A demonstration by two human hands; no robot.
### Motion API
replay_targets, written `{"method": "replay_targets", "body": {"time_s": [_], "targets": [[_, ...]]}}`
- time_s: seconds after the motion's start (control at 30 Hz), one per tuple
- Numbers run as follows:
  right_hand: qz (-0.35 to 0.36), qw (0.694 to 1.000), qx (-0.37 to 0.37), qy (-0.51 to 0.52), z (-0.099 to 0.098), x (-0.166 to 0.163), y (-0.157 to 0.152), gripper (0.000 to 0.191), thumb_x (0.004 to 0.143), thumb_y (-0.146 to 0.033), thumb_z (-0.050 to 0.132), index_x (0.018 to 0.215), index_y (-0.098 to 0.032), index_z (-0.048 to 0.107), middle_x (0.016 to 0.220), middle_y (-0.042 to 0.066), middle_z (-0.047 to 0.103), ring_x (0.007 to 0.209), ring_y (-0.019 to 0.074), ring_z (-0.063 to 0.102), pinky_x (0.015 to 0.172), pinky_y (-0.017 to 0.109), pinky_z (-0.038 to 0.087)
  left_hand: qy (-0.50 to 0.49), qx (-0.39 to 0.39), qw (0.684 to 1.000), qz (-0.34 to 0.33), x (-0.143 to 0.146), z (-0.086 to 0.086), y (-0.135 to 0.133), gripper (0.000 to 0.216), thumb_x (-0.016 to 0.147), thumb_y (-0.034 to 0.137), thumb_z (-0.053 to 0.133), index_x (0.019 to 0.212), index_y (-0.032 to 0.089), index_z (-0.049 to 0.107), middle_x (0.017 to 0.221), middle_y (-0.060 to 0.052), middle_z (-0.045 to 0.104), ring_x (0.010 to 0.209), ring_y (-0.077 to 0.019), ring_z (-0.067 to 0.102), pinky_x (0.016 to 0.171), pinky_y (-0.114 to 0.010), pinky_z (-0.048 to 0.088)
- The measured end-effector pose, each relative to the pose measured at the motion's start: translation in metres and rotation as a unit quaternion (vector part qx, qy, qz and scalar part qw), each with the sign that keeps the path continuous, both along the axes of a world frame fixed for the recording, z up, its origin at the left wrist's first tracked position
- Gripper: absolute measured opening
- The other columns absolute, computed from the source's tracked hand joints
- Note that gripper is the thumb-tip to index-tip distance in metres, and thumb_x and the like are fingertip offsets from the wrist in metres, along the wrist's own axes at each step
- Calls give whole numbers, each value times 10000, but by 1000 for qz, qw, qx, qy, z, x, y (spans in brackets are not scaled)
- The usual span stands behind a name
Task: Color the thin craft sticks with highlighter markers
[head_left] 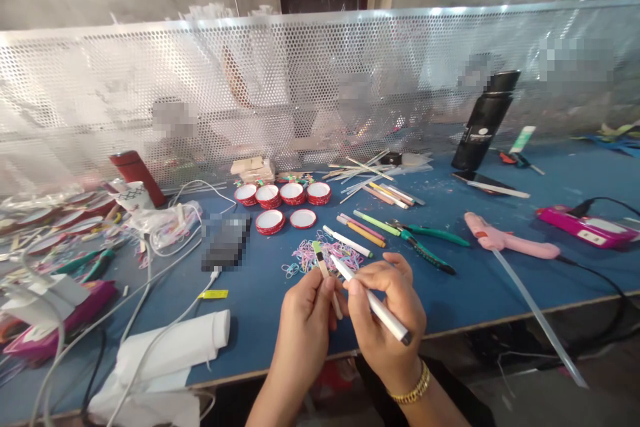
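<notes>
My left hand pinches a wooden craft stick whose upper end is coloured green with a black band below. My right hand grips a white marker like a pen, its tip pointing up and left, close beside the stick. Whether the tip touches the stick I cannot tell. Just beyond both hands lies a pile of small pastel rubber bands. More markers rest behind it, among them a white one with a green end and a light green one.
Red-rimmed lids stand in stacks behind the rubber bands. To the right are green-handled pliers, a pink glue gun and a black bottle. On the left lie a phone, white cables and a white roll. A perforated metal panel closes the back.
</notes>
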State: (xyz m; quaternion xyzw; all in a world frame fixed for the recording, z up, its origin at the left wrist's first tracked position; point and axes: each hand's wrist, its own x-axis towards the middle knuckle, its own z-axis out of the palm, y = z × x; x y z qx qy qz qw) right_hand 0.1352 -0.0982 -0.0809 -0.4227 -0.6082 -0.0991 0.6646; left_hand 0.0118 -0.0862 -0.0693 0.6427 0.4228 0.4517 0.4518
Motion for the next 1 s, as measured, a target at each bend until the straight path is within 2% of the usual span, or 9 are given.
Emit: {"method": "replay_targets", "body": {"time_s": [0.23,0.43,0.57,0.73,0.87,1.0], "targets": [[-1,1000,2,-8,2,1,1,76,916,-167,615,960,-223,587,830,1,703,753,173,655,975,437,422,-5,-2,1000,-12,0,1,3,375,994,462,496,737,192,542,532,54,479,484,-99,432,487,-209,307],[-1,1000,15,-21,-1,2,4,123,946,-180,618,1060,-227,619,881,14,742,793,177,680,954,418,444,-45,0,999,-16,1,1,3,363,973,470,515,738,194,539,537,50,518,464,-100,441,471,-206,323],[2,1000,9,-8,1,2,3,116,941,-193,620,1052,-228,624,912,25,748,807,187,684,932,421,448,-33,-7,999,-8,2,2,1,367,979,480,505,748,197,529,542,55,518,453,-95,433,464,-202,319],[51,998,-13,14,4,4,0,104,956,-166,565,1012,-230,626,870,10,716,794,179,657,921,426,439,-17,-3,1000,-8,3,5,2,412,992,499,472,721,194,529,520,51,511,448,-98,431,472,-209,329],[69,995,-46,64,3,4,1,147,949,-207,561,1091,-214,598,884,26,688,795,192,647,865,417,467,-13,-13,1000,-8,3,7,0,395,997,501,467,758,194,534,533,49,530,452,-102,442,479,-214,335],[72,995,-55,39,3,5,2,107,935,-191,577,1032,-218,615,880,27,690,811,196,639,860,417,472,13,-8,1000,8,3,8,-3,352,1004,463,474,783,194,525,556,53,530,474,-103,457,503,-216,344]]}}
